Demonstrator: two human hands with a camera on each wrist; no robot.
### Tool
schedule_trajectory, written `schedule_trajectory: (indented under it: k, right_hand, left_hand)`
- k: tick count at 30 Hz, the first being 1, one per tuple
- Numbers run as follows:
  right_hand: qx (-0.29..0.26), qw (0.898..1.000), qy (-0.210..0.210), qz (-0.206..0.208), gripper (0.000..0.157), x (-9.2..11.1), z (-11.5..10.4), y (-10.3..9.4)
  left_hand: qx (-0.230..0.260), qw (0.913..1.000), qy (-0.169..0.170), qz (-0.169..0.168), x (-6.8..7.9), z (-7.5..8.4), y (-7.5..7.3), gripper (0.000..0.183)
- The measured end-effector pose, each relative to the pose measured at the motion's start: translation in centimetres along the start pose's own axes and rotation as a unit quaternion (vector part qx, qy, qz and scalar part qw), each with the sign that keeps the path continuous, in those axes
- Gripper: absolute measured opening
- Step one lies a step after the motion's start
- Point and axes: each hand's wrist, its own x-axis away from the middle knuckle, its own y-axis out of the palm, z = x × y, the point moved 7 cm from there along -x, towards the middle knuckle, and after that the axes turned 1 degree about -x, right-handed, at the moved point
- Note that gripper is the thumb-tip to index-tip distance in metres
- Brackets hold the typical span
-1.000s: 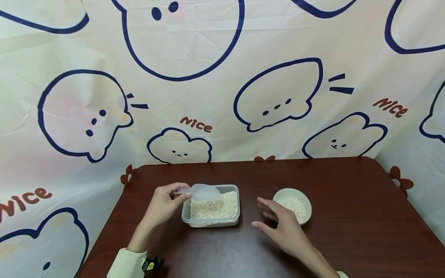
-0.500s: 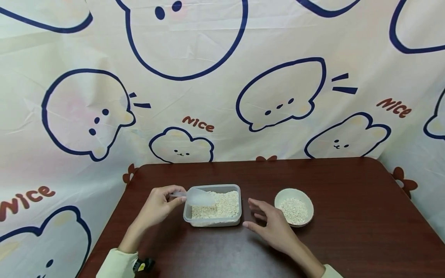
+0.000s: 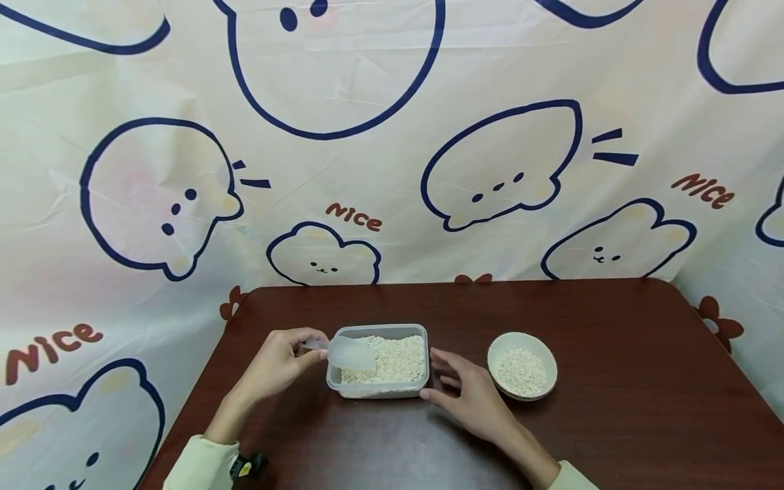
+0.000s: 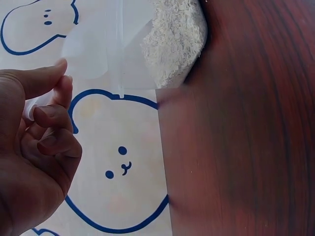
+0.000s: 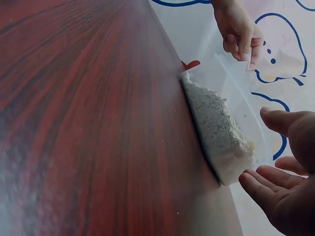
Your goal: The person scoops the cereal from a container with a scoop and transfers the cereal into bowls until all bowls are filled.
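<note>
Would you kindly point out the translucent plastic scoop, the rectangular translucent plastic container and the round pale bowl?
Translucent plastic scoop (image 3: 352, 354), head view: its broad pan.
Rectangular translucent plastic container (image 3: 381, 390), head view: its near side.
Round pale bowl (image 3: 520, 341), head view: its far inner wall.

A dark wood-grained table (image 3: 612, 367) stands at six o'clock; a pale cartoon-printed cloth (image 3: 395, 170) hangs at twelve o'clock.

Off-white grains (image 3: 398, 361), pale translucent scoop (image 3: 352, 354), red-brown wood-grained table (image 3: 618, 367), navy-outlined cartoon backdrop (image 3: 392, 170).
</note>
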Motion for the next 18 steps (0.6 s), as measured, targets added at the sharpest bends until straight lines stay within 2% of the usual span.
schedule_trajectory:
  k: [11, 18]
  right_hand:
    - [-0.022, 1.000, -0.005, 0.015, 0.070, -0.3, 0.3, 0.6]
    - [-0.028, 0.999, -0.013, 0.014, 0.067, -0.3, 0.2, 0.8]
  left_hand:
    - [0.004, 0.9995, -0.008, -0.030, -0.1, -0.1, 1.0, 0.011]
    - [0.012, 0.9994, 0.000, -0.033, -0.1, -0.3, 2.2, 0.016]
